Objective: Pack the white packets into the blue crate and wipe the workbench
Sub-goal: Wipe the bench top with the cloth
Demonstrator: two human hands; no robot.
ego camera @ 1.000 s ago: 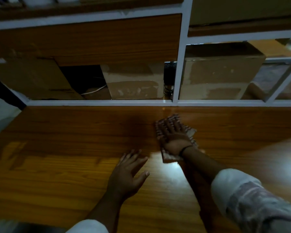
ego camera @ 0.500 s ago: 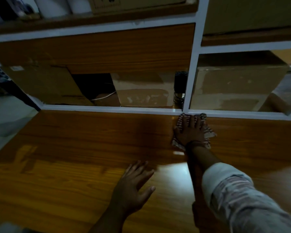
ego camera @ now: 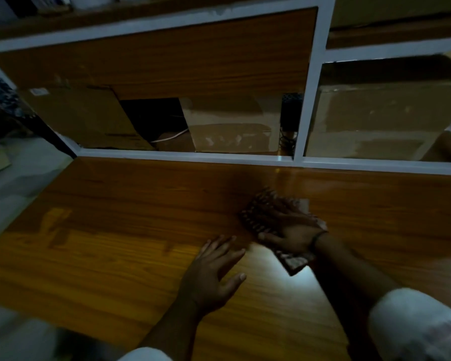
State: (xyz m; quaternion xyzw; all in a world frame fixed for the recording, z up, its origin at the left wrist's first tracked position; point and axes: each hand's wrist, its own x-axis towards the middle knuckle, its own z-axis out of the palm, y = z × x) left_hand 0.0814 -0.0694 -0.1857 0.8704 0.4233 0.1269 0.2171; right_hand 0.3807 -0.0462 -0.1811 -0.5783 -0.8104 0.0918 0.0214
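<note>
My right hand (ego camera: pixel 288 229) lies flat on a checked cloth (ego camera: pixel 255 214), pressing it onto the glossy wooden workbench (ego camera: pixel 130 230), right of centre. The cloth sticks out beyond the fingers on the left and under the wrist at the near side. Just left and nearer, my left hand (ego camera: pixel 214 272) rests on the bench with its fingers spread and straight, holding nothing. No white packets or blue crate are in view.
A white metal frame (ego camera: pixel 193 155) runs along the bench's far edge, with an upright post (ego camera: pixel 302 110). Behind it stand cardboard boxes (ego camera: pixel 229 126) and a larger box (ego camera: pixel 380 118). The bench's left edge drops to a grey floor (ego camera: pixel 16 183).
My right hand has drawn the cloth back from the far white frame toward me and slightly left. The left hand has stayed flat on the bench.
</note>
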